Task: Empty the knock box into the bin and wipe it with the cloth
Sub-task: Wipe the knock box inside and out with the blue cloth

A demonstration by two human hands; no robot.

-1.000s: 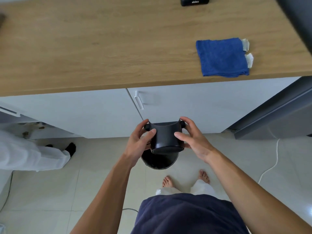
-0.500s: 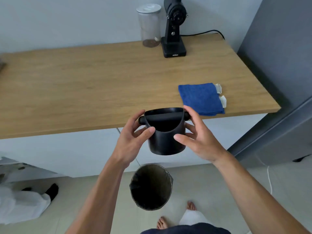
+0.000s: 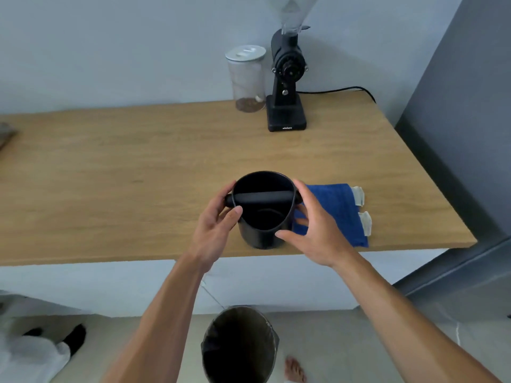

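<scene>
The black knock box (image 3: 262, 217) stands upright near the front edge of the wooden counter (image 3: 124, 175), its bar across the open top and its inside looking bare. My left hand (image 3: 215, 230) grips its left side. My right hand (image 3: 312, 233) curves around its right side, thumb on the wall. A folded blue cloth (image 3: 337, 211) lies on the counter just right of the box, partly behind my right hand. The round bin (image 3: 240, 344) with a dark liner stands on the floor below the counter edge.
A black coffee grinder (image 3: 287, 87) and a clear lidded jar (image 3: 247, 81) stand at the back of the counter by the wall. A grey fridge (image 3: 464, 134) borders the counter on the right. Another person's white sleeve and dark sock (image 3: 55, 346) show at lower left.
The knock box was upside down over the bin a second ago. Both hands turned it upright, lifted it and brought it over the counter next to the cloth.
</scene>
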